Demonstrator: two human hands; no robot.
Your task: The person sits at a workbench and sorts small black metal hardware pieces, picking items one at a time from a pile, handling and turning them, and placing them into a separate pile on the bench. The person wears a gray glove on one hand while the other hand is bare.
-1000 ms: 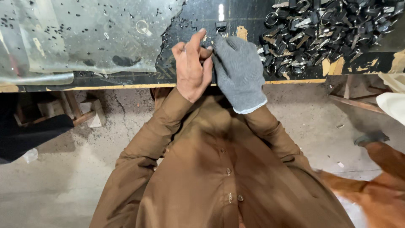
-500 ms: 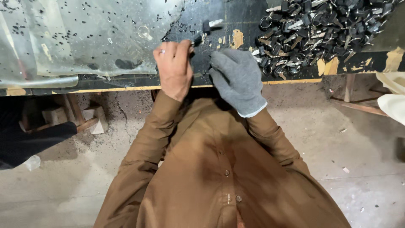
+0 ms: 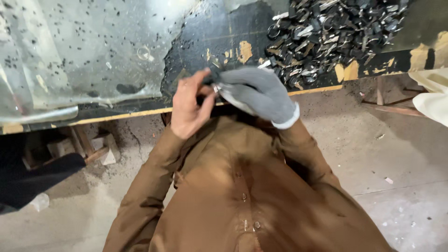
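The bare left hand (image 3: 189, 108) and the grey-gloved right hand (image 3: 255, 93) meet over the near edge of the black desk (image 3: 210, 35). Their fingers (image 3: 205, 99) pinch a small metal part (image 3: 216, 88) between them. A pile of dark metal parts (image 3: 326, 28) lies beyond the right fingers.

A heap of small dark metal parts (image 3: 336, 32) crowds the right of the worn black tabletop (image 3: 210, 42); a crumpled clear plastic sheet (image 3: 84, 51) covers the left, leaving a bare strip between them.
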